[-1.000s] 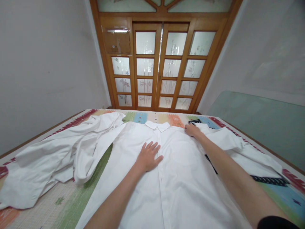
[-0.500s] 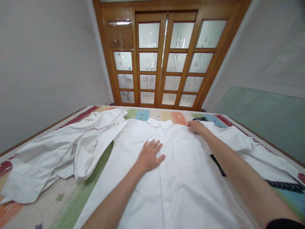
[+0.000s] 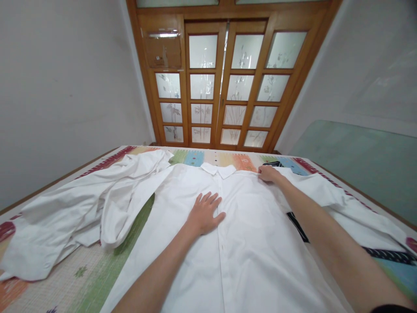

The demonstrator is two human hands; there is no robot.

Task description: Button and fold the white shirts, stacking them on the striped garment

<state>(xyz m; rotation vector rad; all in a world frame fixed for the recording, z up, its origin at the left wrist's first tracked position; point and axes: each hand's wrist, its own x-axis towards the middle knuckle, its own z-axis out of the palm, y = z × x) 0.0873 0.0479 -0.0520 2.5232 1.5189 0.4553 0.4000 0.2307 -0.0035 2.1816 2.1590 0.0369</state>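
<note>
A white button-up shirt (image 3: 254,243) lies spread front side up, its collar (image 3: 217,169) at the far end. My left hand (image 3: 206,213) rests flat on its chest beside the button placket, fingers spread. At the far right shoulder, my right hand (image 3: 267,174) is closed with its fingertips on the shoulder seam. The left sleeve (image 3: 130,178) lies out to the left in loose folds, cuff toward me. On the right, the other sleeve (image 3: 361,217) stretches outward, partly behind my right forearm.
A patterned, multicoloured cover (image 3: 97,265) lies beneath the shirt. Black strips with white markings (image 3: 387,255) show under the right sleeve and near the right shoulder. A pale green panel (image 3: 361,161) stands along the right wall. Wooden doors with glass panes (image 3: 211,87) stand beyond the far edge.
The view has tilted up very slightly. Both hands keep their places on the shirt, which looks the same.
</note>
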